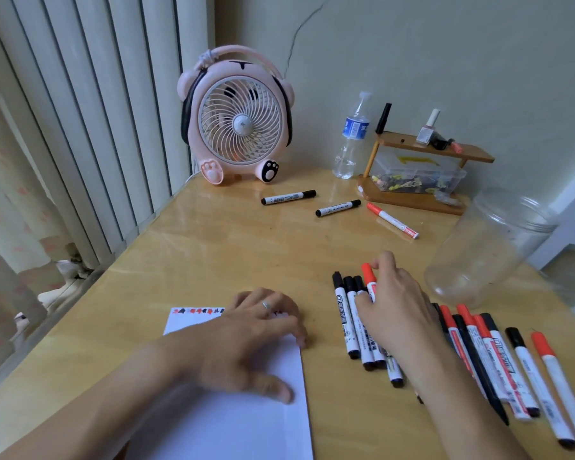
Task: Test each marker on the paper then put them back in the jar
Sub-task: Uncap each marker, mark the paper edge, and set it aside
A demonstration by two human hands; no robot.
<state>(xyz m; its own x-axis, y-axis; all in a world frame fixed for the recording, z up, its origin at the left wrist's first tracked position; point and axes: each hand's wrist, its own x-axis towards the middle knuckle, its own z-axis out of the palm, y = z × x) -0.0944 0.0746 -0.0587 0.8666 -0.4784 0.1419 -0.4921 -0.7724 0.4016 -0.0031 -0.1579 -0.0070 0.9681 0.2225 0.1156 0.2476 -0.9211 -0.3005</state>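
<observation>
**Many markers out, one red-capped marker under the right hand**

Dozens of strokes already line the top edge of the paper [233,403], which the left hand [263,327] pins flat with spread, relaxed fingers. The right hand [395,310] reaches over a row of black markers [346,320] and its fingertips close around a red-capped marker [368,277], thumb side partly hidden, so how firm the grip is I can't quite tell. That marker lies with its long axis running away from the person, cap farthest. The right hand is clearly the nearer one; the paper sits just to its left. The clear jar [488,247] lies tipped on the tabletop [213,254], beyond and right of the hand, apparently empty. More markers [498,360] fan out to the right, some cut off behind the forearm. Three strays [337,208] lie near the fan [238,117].
</observation>
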